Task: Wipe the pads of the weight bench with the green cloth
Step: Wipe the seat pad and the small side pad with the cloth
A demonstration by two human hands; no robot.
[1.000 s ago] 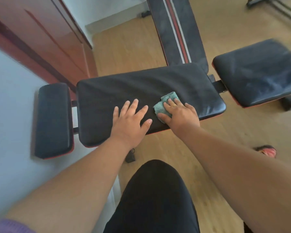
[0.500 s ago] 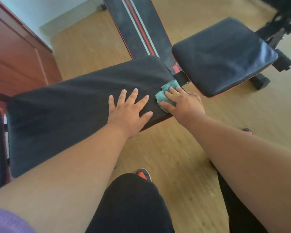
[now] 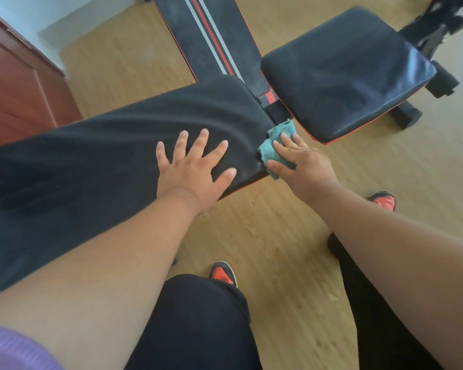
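The weight bench's long black back pad (image 3: 96, 166) stretches from the left edge to the centre. A smaller black seat pad (image 3: 348, 73) with a red edge sits to its upper right. My left hand (image 3: 195, 169) rests flat on the long pad near its right end, fingers spread. My right hand (image 3: 300, 164) holds the crumpled green cloth (image 3: 274, 148) against the right end of the long pad, in the gap before the seat pad; part of the cloth is hidden under my fingers.
A black mat (image 3: 211, 36) with red and white stripes lies on the wooden floor behind the bench. A reddish wooden cabinet (image 3: 16, 89) stands at the left. My dark-trousered knee (image 3: 198, 324) and orange-black shoes (image 3: 223, 273) are below. Bench frame legs (image 3: 439, 30) show at top right.
My right hand has slid the cloth rightward across the long pad to its right end. My left hand stayed flat on the pad. The view has swung to the right.
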